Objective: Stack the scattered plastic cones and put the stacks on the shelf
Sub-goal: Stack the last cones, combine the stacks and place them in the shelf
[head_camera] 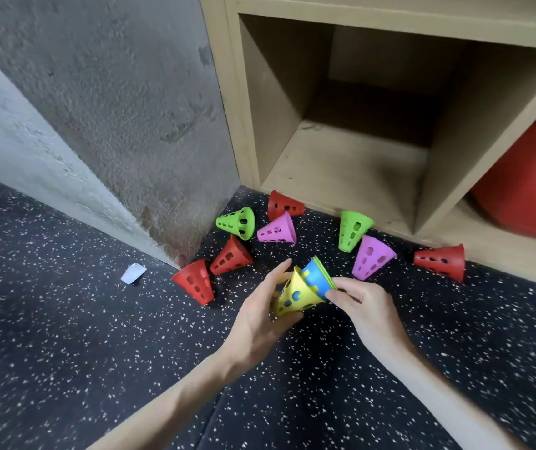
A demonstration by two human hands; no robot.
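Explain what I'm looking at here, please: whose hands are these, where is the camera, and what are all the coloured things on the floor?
There is no machine: a person works bare-handed, and the single picture comes from a wide-angle camera worn on their head, looking down.

The left hand grips a yellow perforated plastic cone. The right hand pinches the rim of a blue plastic cone that is nested with it; a green rim shows behind the blue one.

On the dark speckled floor eight more loose plastic cones lie on their sides: four red, two green and two purple. A scrap of white paper lies to the left.

Behind stands a beige wooden shelf unit. Its next compartment holds a big red ball.
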